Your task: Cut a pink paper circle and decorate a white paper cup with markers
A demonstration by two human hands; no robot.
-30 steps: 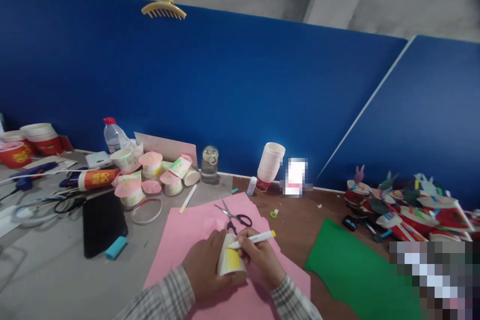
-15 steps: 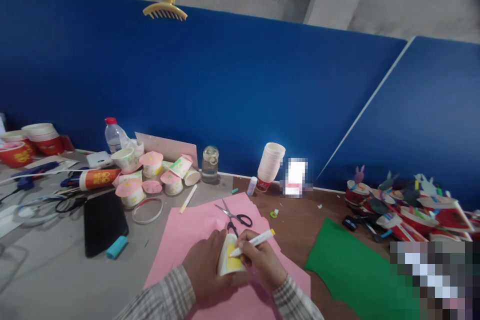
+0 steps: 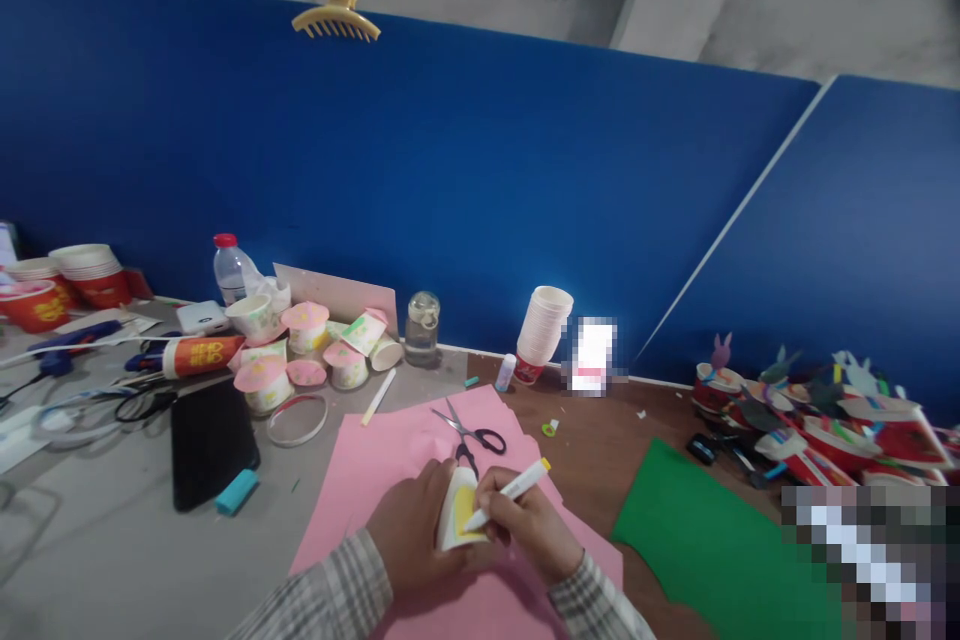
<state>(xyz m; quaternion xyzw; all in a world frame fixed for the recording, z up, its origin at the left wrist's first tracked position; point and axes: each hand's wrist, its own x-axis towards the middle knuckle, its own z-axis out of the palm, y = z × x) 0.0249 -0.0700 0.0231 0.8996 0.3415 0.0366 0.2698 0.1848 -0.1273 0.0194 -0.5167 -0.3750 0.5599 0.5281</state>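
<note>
My left hand (image 3: 409,530) is wrapped round a small white paper cup (image 3: 457,512) lying on its side, with a yellow patch coloured on its wall. My right hand (image 3: 529,525) pinches a white marker (image 3: 510,490) with a yellow end, its tip against the yellow patch. Both hands rest over a pink paper sheet (image 3: 375,475) at the front of the table. Black-handled scissors (image 3: 471,433) lie on the pink sheet just beyond the cup.
A green sheet (image 3: 705,540) lies to the right. Decorated cups (image 3: 300,350), a black tablet (image 3: 210,440), a tape ring (image 3: 297,420), a glass jar (image 3: 422,328) and a stack of paper cups (image 3: 544,325) stand behind. Red craft cups (image 3: 817,425) crowd the right. A blue partition (image 3: 450,180) backs the table.
The marker has tilted more upright and its tip has moved lower on the cup's yellow patch. The left hand has kept the cup in place.
</note>
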